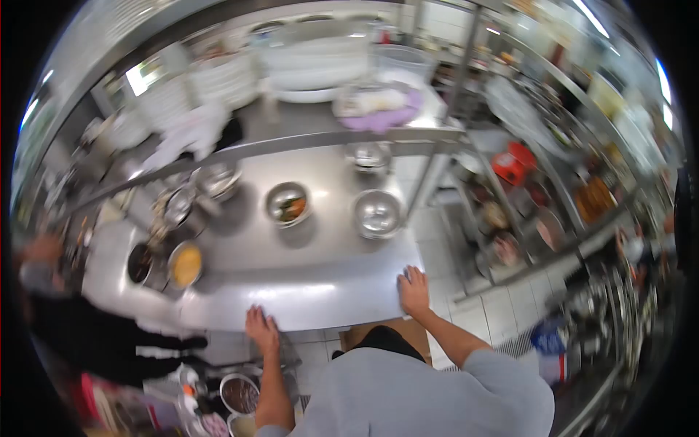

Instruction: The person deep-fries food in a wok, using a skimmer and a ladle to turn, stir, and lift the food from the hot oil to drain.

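Note:
My left hand (262,328) rests on the front edge of a steel worktable (240,251), fingers laid over it and holding nothing. At the table's right corner, my right hand (413,290) lies on the edge, also bare, fingers extended. Further in stands a metal bowl with green and orange food (287,205). A shiny metal bowl (377,214), seemingly bare inside, sits behind my right hand. Beyond it is another metal bowl (368,156). To the left, a container of yellow liquid (185,264) stands beside a dark-filled pot (140,263).
Stacked white plates (226,79) and a purple cloth (386,113) occupy the shelf above. Right of the table, a rack holds food containers and a red container (514,163). A person in dark clothes (80,320) stands at the left. Pots (240,394) sit low beside me.

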`<control>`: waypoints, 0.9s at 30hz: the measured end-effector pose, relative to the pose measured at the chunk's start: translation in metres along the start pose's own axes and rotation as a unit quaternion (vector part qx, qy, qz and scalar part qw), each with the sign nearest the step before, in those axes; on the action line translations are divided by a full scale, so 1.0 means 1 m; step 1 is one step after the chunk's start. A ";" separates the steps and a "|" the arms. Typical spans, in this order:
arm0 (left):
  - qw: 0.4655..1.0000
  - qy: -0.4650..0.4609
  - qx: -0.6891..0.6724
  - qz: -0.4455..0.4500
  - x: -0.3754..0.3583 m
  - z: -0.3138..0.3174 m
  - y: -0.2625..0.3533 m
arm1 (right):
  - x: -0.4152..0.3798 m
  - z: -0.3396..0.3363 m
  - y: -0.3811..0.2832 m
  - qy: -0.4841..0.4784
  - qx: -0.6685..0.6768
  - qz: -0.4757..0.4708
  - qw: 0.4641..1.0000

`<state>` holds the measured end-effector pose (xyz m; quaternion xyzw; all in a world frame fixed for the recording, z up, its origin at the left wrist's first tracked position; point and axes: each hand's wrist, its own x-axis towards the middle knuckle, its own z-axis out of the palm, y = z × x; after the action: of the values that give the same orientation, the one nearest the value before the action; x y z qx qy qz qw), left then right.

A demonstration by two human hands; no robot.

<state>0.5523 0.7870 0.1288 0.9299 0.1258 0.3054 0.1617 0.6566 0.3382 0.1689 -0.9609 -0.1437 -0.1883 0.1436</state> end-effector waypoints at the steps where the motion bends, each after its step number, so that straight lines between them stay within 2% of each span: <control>1: 0.999 -0.016 -0.028 -0.007 0.007 -0.011 0.004 | 0.004 0.007 -0.004 -0.013 -0.021 -0.061 0.998; 2: 0.997 -0.035 -0.053 -0.032 0.011 -0.018 0.002 | 0.012 0.001 -0.018 -0.035 0.003 -0.102 0.994; 4: 0.995 0.008 -0.085 -0.042 0.009 -0.029 0.002 | 0.018 -0.007 -0.054 -0.082 0.072 -0.199 0.974; 5: 0.994 0.006 -0.083 -0.070 0.007 -0.037 0.006 | 0.018 0.002 -0.065 -0.104 0.114 -0.249 0.956; 6: 0.983 -0.028 -0.109 -0.143 0.002 -0.049 0.011 | 0.011 0.016 -0.076 -0.101 0.166 -0.301 0.934; 8: 0.986 0.080 -0.055 -0.138 -0.036 -0.047 0.017 | 0.011 0.039 -0.112 -0.113 0.246 -0.405 0.873; 9: 0.981 0.047 -0.057 -0.182 -0.055 -0.066 0.036 | 0.005 0.043 -0.131 -0.160 0.302 -0.427 0.837; 11: 0.938 0.045 -0.046 -0.341 -0.117 -0.078 0.066 | -0.001 0.044 -0.151 -0.226 0.362 -0.470 0.773; 12: 0.913 0.039 -0.030 -0.405 -0.155 -0.083 0.081 | -0.003 0.043 -0.161 -0.226 0.338 -0.489 0.772; 14: 0.813 -0.017 0.019 -0.581 -0.251 -0.096 0.113 | -0.003 0.037 -0.170 -0.247 0.307 -0.502 0.770; 15: 0.782 -0.001 0.019 -0.623 -0.316 -0.095 0.127 | -0.001 0.034 -0.170 -0.258 0.318 -0.519 0.750; 16: 0.666 0.053 -0.049 -0.742 -0.355 -0.109 0.161 | -0.001 0.031 -0.169 -0.252 0.270 -0.535 0.760; 17: 0.653 0.036 0.108 -0.749 -0.417 -0.108 0.188 | -0.002 0.031 -0.169 -0.244 0.223 -0.550 0.767; 18: 0.599 0.044 0.148 -0.786 -0.445 -0.122 0.227 | -0.004 0.031 -0.170 -0.250 0.233 -0.536 0.772; 19: 0.540 0.051 0.185 -0.820 -0.467 -0.134 0.269 | -0.006 0.028 -0.170 -0.260 0.240 -0.558 0.751; 22: 0.487 0.121 0.211 -0.839 -0.530 -0.141 0.386 | -0.011 0.030 -0.168 -0.224 0.292 -0.516 0.774; 23: 0.450 0.081 0.237 -0.857 -0.550 -0.136 0.417 | -0.012 0.030 -0.165 -0.231 0.298 -0.537 0.754; 24: 0.411 0.039 0.259 -0.873 -0.564 -0.129 0.446 | -0.012 0.027 -0.163 -0.232 0.299 -0.531 0.758; 25: 0.388 0.052 0.257 -0.884 -0.566 -0.121 0.473 | -0.013 0.024 -0.163 -0.232 0.300 -0.524 0.763; 27: 0.315 0.172 0.213 -0.909 -0.560 -0.105 0.509 | -0.018 0.030 -0.160 -0.224 0.310 -0.544 0.747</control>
<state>0.1199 0.1578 0.1058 0.1607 0.9776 0.0820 0.1088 0.5973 0.4912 0.1708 -0.6373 -0.7204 0.0413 0.2705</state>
